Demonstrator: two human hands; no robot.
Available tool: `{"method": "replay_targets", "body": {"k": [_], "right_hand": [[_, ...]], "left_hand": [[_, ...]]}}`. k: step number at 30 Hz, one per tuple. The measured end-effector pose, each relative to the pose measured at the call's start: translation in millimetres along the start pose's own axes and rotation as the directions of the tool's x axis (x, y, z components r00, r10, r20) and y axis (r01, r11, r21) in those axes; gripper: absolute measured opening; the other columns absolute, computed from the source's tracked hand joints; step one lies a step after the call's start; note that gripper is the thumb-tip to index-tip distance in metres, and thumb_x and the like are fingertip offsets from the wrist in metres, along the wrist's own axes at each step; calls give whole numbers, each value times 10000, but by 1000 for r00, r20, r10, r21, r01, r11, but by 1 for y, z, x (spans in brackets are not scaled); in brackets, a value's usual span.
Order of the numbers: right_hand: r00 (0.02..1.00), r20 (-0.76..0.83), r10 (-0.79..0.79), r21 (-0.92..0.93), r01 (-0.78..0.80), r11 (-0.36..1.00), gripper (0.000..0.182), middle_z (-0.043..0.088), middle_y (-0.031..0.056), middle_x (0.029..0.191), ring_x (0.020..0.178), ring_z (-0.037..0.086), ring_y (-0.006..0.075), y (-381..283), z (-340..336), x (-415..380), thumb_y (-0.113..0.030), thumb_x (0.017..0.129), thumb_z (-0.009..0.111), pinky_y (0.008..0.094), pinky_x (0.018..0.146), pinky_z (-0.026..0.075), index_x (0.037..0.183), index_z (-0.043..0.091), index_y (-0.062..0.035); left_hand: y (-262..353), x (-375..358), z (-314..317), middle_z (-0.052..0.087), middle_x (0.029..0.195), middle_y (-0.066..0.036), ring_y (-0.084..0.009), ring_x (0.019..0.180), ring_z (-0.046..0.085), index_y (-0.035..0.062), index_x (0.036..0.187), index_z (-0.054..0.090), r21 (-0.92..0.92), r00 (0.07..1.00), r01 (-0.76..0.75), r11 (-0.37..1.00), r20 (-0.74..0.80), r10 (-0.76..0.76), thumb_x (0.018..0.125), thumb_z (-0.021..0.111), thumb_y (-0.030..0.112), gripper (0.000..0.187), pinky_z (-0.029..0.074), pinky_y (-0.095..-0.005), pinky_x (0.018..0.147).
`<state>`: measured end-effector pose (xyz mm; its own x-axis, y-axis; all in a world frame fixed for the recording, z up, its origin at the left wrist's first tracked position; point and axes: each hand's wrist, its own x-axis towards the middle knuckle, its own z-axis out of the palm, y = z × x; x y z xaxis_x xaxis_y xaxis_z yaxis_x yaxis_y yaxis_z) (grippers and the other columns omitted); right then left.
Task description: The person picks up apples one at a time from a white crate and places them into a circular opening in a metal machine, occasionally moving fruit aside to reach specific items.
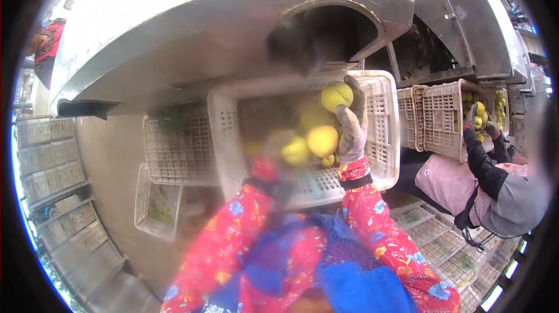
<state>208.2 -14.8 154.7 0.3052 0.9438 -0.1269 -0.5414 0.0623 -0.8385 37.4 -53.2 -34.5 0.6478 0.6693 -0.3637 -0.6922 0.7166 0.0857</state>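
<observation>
My right hand [351, 124], in a stained grey glove, has its fingers curled round a yellow-green fruit [336, 96] above the right part of a white plastic crate [391, 138]. Just below it is a second yellow fruit [322, 141]. My left hand is blurred and mostly hidden at the end of its red floral sleeve [256, 188], near another yellow fruit [295, 150]; its fingers cannot be made out. Smaller fruits [328, 160] lie in the crate beneath. A smear on the lens blurs the crate's left half.
A metal machine with a rounded opening [372, 25] overhangs the crate. Empty-looking crates [177, 153] stand at the left. On the right, a co-worker [495, 191] reaches into a crate of fruit [445, 115]. Stacked crates [61, 144] line the far left.
</observation>
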Motion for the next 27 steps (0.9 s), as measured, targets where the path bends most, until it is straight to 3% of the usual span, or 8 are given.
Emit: {"method": "replay_targets", "body": {"k": [4, 7, 10, 12, 15, 18, 21, 27], "right_hand": [[994, 62, -95, -265, 108, 958, 576, 600, 156, 1209, 1050, 641, 275, 9, 24, 21, -144, 934, 604, 397, 874, 544, 1452, 382, -26], [930, 111, -350, -880, 256, 400, 584, 593, 207, 1223, 1108, 593, 333, 35, 18, 54, -296, 934, 610, 453, 954, 469, 1407, 418, -12], [901, 161, -402, -982, 104, -159, 605, 569, 226, 1240, 1199, 507, 391, 49, 41, 70, -380, 914, 619, 514, 1016, 374, 1377, 438, -35], [919, 144, -368, -979, 77, -189, 615, 547, 215, 1224, 1255, 429, 411, 53, 45, 77, -454, 885, 621, 555, 1039, 310, 1350, 470, -81], [820, 255, -513, -926, 55, -373, 528, 562, 196, 1187, 1121, 542, 392, 57, 45, 76, -519, 888, 582, 529, 950, 419, 1205, 552, -98], [718, 432, -545, -856, 135, -499, 482, 569, 174, 1136, 1073, 545, 381, 44, 38, 77, -493, 881, 599, 544, 937, 402, 1187, 561, -123], [810, 502, -302, -850, 398, -344, 555, 555, 207, 1180, 1123, 508, 401, 24, 30, 85, -460, 831, 676, 550, 944, 356, 1234, 547, -102], [813, 428, -394, -900, 347, -262, 538, 572, 193, 1116, 1039, 552, 389, 24, 36, 86, -463, 800, 702, 506, 866, 388, 1140, 558, -73]], "left_hand": [[21, -8, 13, 655, 1180, -203, -341, 1043, 652, -23, 1188, 611, -100, 998, -27, 995, 48, 32, 863, 678, 470, 594, 535, -489, 922], [39, -17, 23, 612, 1283, -217, -354, 1153, 614, -52, 1333, 520, -20, 991, -122, 992, 52, 123, 841, 682, 492, 752, 517, -497, 967], [54, -28, 23, 609, 1286, -214, -351, 1145, 616, -48, 1335, 516, -22, 992, -120, 993, 38, 121, 841, 682, 475, 739, 518, -493, 963], [58, -37, 20, 610, 1283, -211, -347, 1141, 618, -45, 1335, 517, -8, 993, -116, 993, 11, 116, 843, 682, 459, 723, 521, -488, 959], [62, -45, 16, 612, 1279, -206, -341, 1135, 620, -40, 1334, 518, 19, 994, -108, 994, -28, 108, 846, 681, 434, 700, 524, -481, 952], [65, -58, 10, 614, 1274, -201, -335, 1128, 623, -36, 1333, 520, 25, 993, -95, 995, -61, 96, 850, 680, 409, 677, 527, -473, 945], [63, -64, 7, 615, 1270, -196, -328, 1122, 625, -31, 1333, 521, 36, 992, -85, 996, -87, 88, 853, 680, 385, 654, 530, -466, 939], [68, -65, 9, 618, 1261, -186, -316, 1109, 630, -22, 1331, 524, 71, 991, -75, 995, -103, 82, 860, 678, 335, 611, 537, -451, 926]]}}
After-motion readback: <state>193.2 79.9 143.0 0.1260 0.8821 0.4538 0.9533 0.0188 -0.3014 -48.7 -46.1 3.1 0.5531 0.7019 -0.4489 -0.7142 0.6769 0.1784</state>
